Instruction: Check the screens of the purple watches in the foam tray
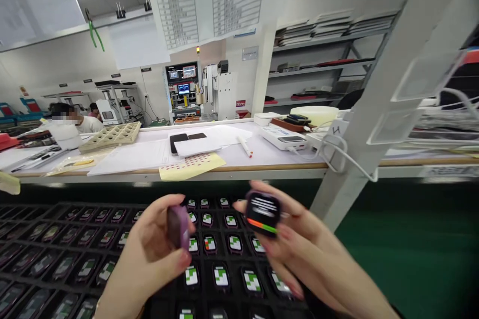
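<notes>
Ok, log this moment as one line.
left hand: holds purple watch | right hand: holds lit watch | below: tray of watches

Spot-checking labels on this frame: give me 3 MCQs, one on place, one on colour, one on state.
1. Where does the tray of small devices lie?
A. On the upper white bench
B. Below and around the hands
C. On the wall shelves

2. What colour is the casing of the device in the left hand?
A. Purple
B. Yellow
C. White

3. What state is the screen of the device in the right hand?
A. Dark
B. Cracked
C. Lit

Answers:
1. B: the black tray spreads under both hands, in front of the white bench.
2. A: the edge-on device shows a purple side.
3. C: the held device shows white lines with a red and green bar.
</notes>
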Motion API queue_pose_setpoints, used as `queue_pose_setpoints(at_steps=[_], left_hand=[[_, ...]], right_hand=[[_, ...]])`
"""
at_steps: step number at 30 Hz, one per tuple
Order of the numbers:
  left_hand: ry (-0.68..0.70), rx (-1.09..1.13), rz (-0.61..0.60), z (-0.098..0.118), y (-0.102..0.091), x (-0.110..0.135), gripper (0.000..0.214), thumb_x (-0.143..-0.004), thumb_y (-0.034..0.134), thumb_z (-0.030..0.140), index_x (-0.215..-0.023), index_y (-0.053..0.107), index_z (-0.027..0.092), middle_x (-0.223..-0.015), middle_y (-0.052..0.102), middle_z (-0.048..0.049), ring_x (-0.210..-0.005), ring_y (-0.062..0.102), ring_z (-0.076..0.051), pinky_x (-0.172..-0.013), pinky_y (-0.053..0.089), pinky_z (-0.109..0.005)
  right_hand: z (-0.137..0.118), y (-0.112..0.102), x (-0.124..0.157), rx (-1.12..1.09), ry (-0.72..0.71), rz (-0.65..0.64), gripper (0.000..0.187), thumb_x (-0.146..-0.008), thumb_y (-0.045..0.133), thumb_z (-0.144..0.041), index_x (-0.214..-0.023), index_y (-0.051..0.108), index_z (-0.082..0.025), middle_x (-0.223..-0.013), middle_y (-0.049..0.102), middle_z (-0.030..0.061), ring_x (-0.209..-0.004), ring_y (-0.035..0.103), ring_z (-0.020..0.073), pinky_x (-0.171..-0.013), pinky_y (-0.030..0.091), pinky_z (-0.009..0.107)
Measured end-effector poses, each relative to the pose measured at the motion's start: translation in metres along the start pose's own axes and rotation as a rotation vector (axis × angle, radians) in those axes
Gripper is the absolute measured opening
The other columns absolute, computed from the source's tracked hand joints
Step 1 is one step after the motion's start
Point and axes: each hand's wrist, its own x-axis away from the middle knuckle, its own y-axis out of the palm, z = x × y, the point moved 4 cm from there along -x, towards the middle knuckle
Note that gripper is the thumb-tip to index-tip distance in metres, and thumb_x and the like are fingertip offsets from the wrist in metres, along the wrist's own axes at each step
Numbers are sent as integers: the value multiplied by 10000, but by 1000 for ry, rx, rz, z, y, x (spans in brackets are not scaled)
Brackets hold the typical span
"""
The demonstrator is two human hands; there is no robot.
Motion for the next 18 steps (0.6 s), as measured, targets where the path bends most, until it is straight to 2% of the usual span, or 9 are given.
queue_pose_setpoints(at_steps=[3, 6, 9, 12, 15, 18], left_hand=[[-42, -7, -8, -5, 13, -19, 506, -792, 804, 360, -1260, 616, 322, -1163, 677, -31, -988, 654, -156, -865, 545, -237], [0, -96, -18, -19, 15, -35, 439, -844, 752, 351, -1261, 613, 327, -1233, 650, -8, -1024, 636, -125, -913, 526, -203], [-1, -146, -56, -31, 17, -40, 430, -868, 722, 340, -1279, 599, 335, -1246, 646, 0, -1064, 625, -125, -912, 520, -189], [-65, -148, -106, -35, 24, -38, 463, -882, 699, 357, -1326, 570, 337, -1215, 654, -8, -1021, 635, -132, -881, 532, -203], [-89, -178, -117, -35, 31, -37, 457, -909, 652, 406, -1349, 564, 316, -1172, 663, -28, -894, 636, -123, -775, 534, -203], [-85, -237, -112, -36, 33, -38, 412, -954, 572, 434, -1344, 578, 302, -1001, 677, -24, -798, 616, -108, -658, 488, -183]], right_hand=[[5, 8, -23, -28, -8, -47, 634, -889, 802, -445, -1417, 503, -261, -1292, 620, 137, -702, 589, 141, -501, 541, 206], [12, 9, -37, 38, -10, -27, 672, -882, 802, -449, -1401, 473, -178, -1218, 649, 159, -737, 574, 145, -519, 521, 188], [16, 5, -42, 89, -8, -1, 702, -845, 811, -469, -1372, 474, -150, -1185, 652, 165, -718, 563, 147, -484, 504, 183], [18, 0, -44, 127, -6, 24, 680, -821, 801, -491, -1324, 504, -144, -1111, 663, 146, -659, 535, 140, -418, 466, 170], [23, -7, -47, 178, 7, 67, 630, -823, 774, -538, -1252, 540, -140, -896, 675, 84, -527, 458, 105, -361, 394, 150], [29, -11, -50, 213, 30, 104, 604, -818, 764, -586, -1182, 566, -146, -773, 648, 40, -457, 386, 78, -332, 329, 134]])
